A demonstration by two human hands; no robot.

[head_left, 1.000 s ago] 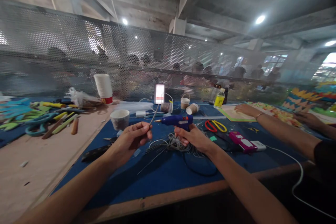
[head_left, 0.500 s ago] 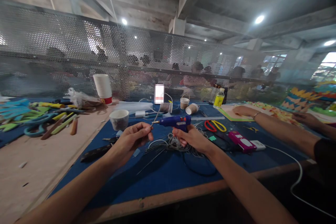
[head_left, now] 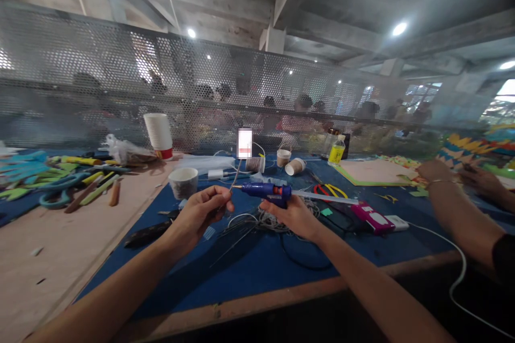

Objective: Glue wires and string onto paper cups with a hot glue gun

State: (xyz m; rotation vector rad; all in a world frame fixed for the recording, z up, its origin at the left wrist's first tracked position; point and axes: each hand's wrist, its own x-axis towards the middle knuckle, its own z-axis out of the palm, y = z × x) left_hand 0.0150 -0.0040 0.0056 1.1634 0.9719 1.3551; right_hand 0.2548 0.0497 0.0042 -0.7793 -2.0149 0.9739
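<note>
A thin grey wire stands slanted in my left hand, pinched between thumb and fingertips. My right hand is wrapped round the grip of a blue hot glue gun. The gun's brass nozzle points left, right by the wire above my left fingertips; whether they touch I cannot tell. A long pale glue stick juts out of the gun's back end. Beneath my hands lies a tangled coil of grey wire on the blue mat.
Nearby are a paper cup, black-handled scissors, a wire spool, red-and-yellow pliers, a magenta box and a yellow bottle. Tools lie left around blue scissors. A co-worker's arm reaches in at right.
The glue gun has tipped, and its glue stick now shows fully behind it, across the pliers. My left hand hardly moved. The co-worker's hand has shifted right, off the pale board.
</note>
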